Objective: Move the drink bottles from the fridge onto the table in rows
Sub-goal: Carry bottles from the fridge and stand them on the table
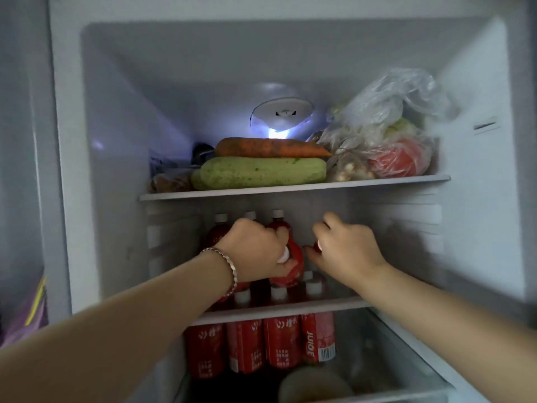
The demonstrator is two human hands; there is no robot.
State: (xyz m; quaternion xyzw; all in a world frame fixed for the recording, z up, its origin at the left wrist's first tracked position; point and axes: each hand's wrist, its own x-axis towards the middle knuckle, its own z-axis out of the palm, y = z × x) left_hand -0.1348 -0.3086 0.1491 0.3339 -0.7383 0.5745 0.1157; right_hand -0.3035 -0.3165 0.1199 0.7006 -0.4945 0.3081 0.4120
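Several red juice bottles with white caps stand in the open fridge, in rows behind the lower shelf edge point(284, 308). My left hand point(255, 251), with a bracelet on its wrist, grips the neck of one red bottle point(293, 263), which is lifted and tilted above the others. My right hand point(345, 251) curls round the top of a second bottle point(315, 246), most of it hidden behind the hand. More bottles point(279, 341) show below the shelf edge, their labels facing me.
On the upper shelf point(290, 187) lie a carrot point(270, 147), a pale green squash point(261, 173) and plastic bags of vegetables point(386, 135). The fridge light point(279, 129) glows at the back. A white bowl point(313, 385) sits at the bottom. Fridge walls close both sides.
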